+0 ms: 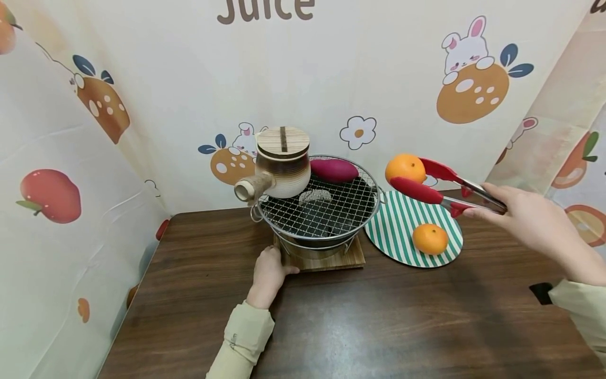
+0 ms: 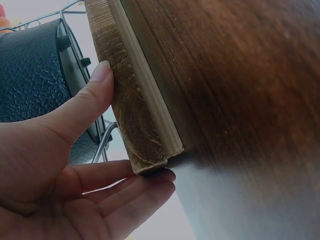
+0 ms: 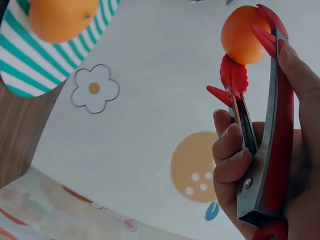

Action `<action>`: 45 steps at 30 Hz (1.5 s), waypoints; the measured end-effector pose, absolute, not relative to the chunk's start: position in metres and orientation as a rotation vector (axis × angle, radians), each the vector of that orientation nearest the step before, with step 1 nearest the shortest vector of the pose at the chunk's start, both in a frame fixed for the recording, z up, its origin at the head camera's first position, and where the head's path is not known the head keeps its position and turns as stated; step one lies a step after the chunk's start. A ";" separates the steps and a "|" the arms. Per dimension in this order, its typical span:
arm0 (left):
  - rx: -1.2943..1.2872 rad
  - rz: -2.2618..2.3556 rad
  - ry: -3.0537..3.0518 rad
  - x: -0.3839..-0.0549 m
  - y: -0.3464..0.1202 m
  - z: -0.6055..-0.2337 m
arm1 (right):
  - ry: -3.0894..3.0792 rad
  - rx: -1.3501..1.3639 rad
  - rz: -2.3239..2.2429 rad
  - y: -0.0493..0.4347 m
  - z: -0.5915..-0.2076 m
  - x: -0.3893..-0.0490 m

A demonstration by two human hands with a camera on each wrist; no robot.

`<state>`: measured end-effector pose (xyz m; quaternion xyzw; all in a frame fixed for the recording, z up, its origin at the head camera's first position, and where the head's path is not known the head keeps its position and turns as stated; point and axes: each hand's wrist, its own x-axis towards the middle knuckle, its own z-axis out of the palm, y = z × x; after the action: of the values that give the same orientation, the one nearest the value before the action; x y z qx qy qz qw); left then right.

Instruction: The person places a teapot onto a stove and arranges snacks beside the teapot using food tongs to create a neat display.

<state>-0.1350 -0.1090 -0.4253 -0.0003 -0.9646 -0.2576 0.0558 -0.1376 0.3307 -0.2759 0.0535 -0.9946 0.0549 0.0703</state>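
Observation:
My right hand (image 1: 535,221) grips red-tipped metal tongs (image 3: 280,130), their red heads pinching an orange (image 1: 405,168). This orange is held up in the air to the right of the round wire grill rack (image 1: 326,210). Below it, a second orange (image 1: 430,239) rests on a green-and-white striped round mat (image 1: 393,242). My left hand (image 1: 269,273) holds the front left corner of the wooden board (image 1: 326,263) under the grill, thumb (image 2: 97,87) against one edge and fingers (image 2: 145,195) at the adjoining side.
On the rack's left stands a clay pot (image 1: 284,176) with a wooden lid, its side handle jutting left. A purple sweet potato (image 1: 334,170) lies at the rack's back. Printed cloth (image 1: 379,63) closes off the back and sides of the dark wooden table (image 1: 203,295).

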 end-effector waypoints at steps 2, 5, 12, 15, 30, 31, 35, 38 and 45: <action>0.001 -0.777 -2.930 -0.136 -0.109 -0.425 | -2.995 0.161 0.165 0.326 -0.273 -0.137; 0.004 -0.767 -2.936 -0.136 -0.109 -0.425 | -3.010 0.163 0.167 0.317 -0.269 -0.135; 0.002 -0.773 -2.932 -0.136 -0.110 -0.426 | -3.023 0.219 0.147 0.296 -0.261 -0.131; 0.001 -0.779 -2.930 -0.136 -0.110 -0.426 | -3.031 0.241 0.144 0.290 -0.259 -0.131; -0.001 -0.778 -2.924 -0.135 -0.111 -0.426 | -3.036 0.359 0.139 0.261 -0.258 -0.131; -0.002 -0.776 -2.924 -0.135 -0.110 -0.426 | -3.034 0.367 0.140 0.259 -0.258 -0.131; -0.004 -0.776 -2.923 -0.135 -0.110 -0.426 | -3.030 0.399 0.151 0.250 -0.257 -0.132; -0.001 -0.784 -2.923 -0.135 -0.110 -0.426 | -3.029 0.424 0.156 0.244 -0.257 -0.132; 0.007 -0.789 -2.942 -0.135 -0.109 -0.426 | -3.013 0.466 0.139 0.233 -0.256 -0.134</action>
<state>-0.1349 -0.1094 -0.4260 0.0023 -0.9648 -0.2587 0.0479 -0.1337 0.2331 -0.2560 0.1527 -0.9862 0.0455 0.0447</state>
